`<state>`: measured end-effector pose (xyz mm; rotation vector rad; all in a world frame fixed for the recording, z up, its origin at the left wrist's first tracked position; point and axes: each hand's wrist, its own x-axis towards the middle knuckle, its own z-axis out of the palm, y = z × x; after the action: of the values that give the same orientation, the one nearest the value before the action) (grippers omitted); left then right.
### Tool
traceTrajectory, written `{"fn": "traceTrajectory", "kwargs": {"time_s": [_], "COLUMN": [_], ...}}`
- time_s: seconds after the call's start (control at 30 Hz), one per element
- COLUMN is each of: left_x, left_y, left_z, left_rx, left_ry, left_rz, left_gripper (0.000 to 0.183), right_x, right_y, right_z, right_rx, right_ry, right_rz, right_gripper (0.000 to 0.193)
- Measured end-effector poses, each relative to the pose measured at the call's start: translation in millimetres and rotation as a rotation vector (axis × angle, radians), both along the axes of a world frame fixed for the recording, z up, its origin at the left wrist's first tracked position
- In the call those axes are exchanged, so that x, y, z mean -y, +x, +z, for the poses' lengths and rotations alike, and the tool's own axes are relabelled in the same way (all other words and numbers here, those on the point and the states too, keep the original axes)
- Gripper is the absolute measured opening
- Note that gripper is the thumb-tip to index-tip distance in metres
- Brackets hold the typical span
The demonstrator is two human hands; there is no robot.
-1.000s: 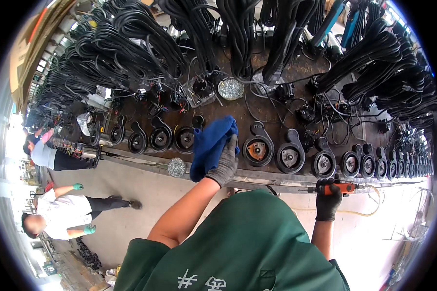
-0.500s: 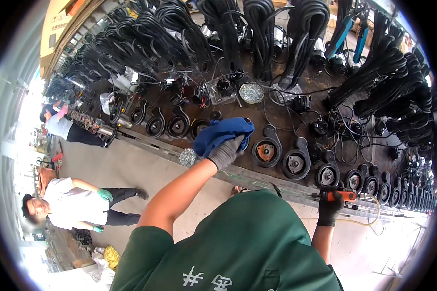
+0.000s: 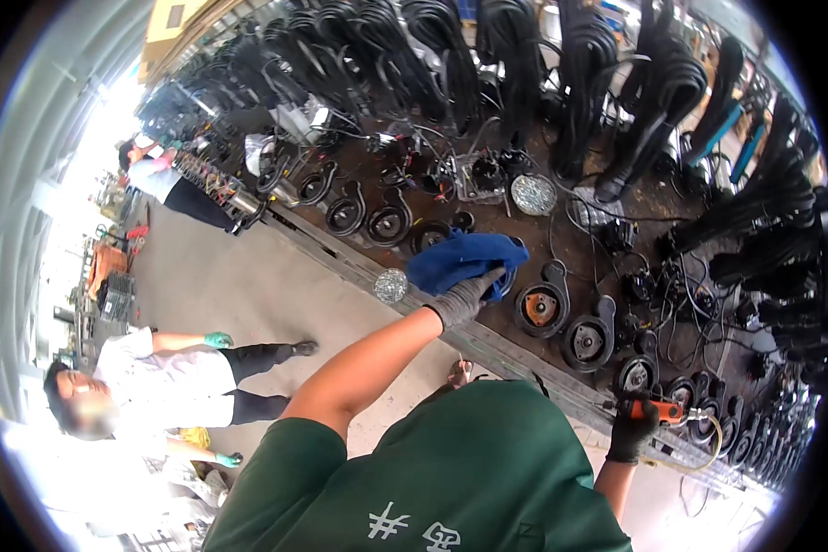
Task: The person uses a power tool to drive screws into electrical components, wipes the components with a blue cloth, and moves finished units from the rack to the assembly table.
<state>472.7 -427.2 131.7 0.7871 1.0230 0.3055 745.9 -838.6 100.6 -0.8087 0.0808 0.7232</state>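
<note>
My left hand (image 3: 465, 302), in a dark grey glove, grips a blue cloth (image 3: 460, 262) at the front of the workbench. The cloth covers part of whatever lies beneath it. Just right of it lies a round black housing (image 3: 541, 308) with a rust-coloured centre, then another black housing (image 3: 588, 342) with a grey centre. Near the bench's front edge on the right, my right hand (image 3: 631, 435), also gloved, is closed around an orange power screwdriver (image 3: 657, 411). A pale hose (image 3: 716, 440) runs from the tool's rear end.
Small screws fill a round dish (image 3: 534, 195) on the bench and another dish (image 3: 391, 285) at its front edge. Bundles of black cable (image 3: 584, 83) stand along the back. More housings line the front edge. A person (image 3: 166, 382) in white stands at left; another person (image 3: 170, 184) is farther off.
My view has swung, so the bench now sits lower and farther right. Both hands keep their holds at about the same bench places. The person at left has shifted and moved an arm.
</note>
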Motion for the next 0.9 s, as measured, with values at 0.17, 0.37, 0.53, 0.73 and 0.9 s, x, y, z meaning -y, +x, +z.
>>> {"fn": "traceTrajectory", "kwargs": {"time_s": [0.17,0.37,0.53,0.73,0.9], "left_x": [-3.4,17.7,49.2,-8.1,-79.2], "left_y": [-6.4,-29.4,-72.4,-183.8,-222.8], "left_z": [-6.3,-11.6,-10.8,-113.3,-134.0], "left_rx": [-0.455,-0.412,-0.067,-0.836,-1.094], "left_ry": [1.321,1.316,1.052,1.197,0.962], "left_rz": [-0.623,-0.349,0.053,0.073,0.044], "left_gripper": [0.042,0.047,0.059,0.081,0.105], "right_x": [-10.6,-13.6,-3.9,11.2,5.4], "right_y": [6.6,2.2,-1.9,-0.2,-15.8], "right_z": [1.7,21.0,30.5,29.0,56.2], "right_rx": [0.128,0.103,0.115,0.071,0.089], "right_ry": [-0.013,0.015,0.007,-0.004,-0.03], "right_rz": [0.073,0.065,0.071,0.046,0.065], "right_gripper": [0.027,0.032,0.032,0.035,0.034]}}
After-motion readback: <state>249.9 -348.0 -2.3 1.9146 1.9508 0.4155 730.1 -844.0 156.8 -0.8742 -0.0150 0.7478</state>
